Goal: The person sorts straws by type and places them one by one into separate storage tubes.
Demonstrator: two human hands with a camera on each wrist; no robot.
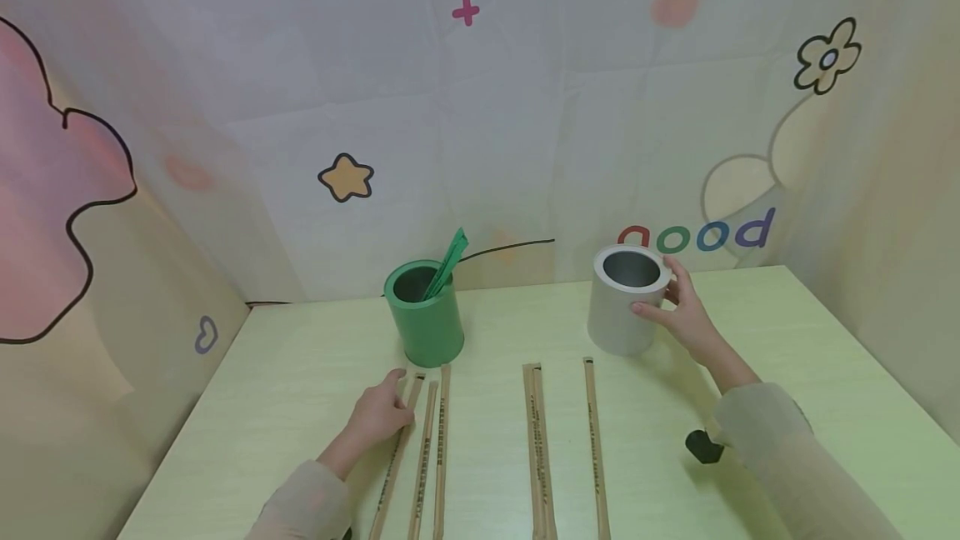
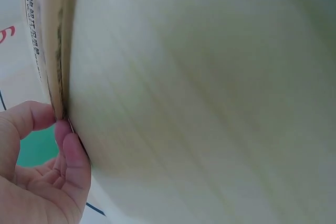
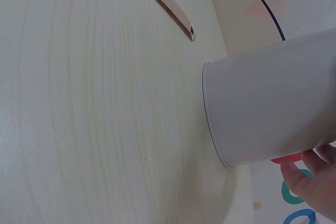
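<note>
My left hand [image 1: 375,415] pinches the leftmost of several slim brown paper-wrapped sticks [image 1: 392,473], thumb on one side and fingers on the other. Dark print runs along its wrapper. In the left wrist view, the fingertips meet the wrapped stick [image 2: 55,51] close to its lower visible end. My right hand [image 1: 686,315] grips the light grey cylindrical holder [image 1: 618,319] at its right side, thumb in front and fingers near the rim. The grey holder looks empty inside and stands at the back right. Its lower edge is visible in the right wrist view.
A green cylindrical holder [image 1: 431,327] with a green packet [image 1: 447,265] leaning in it stands at the back left. Other wrapped sticks [image 1: 442,448] lie lengthwise beside the held one, with more [image 1: 538,448] in the middle. A printed cloth [image 1: 480,148] hangs behind the table.
</note>
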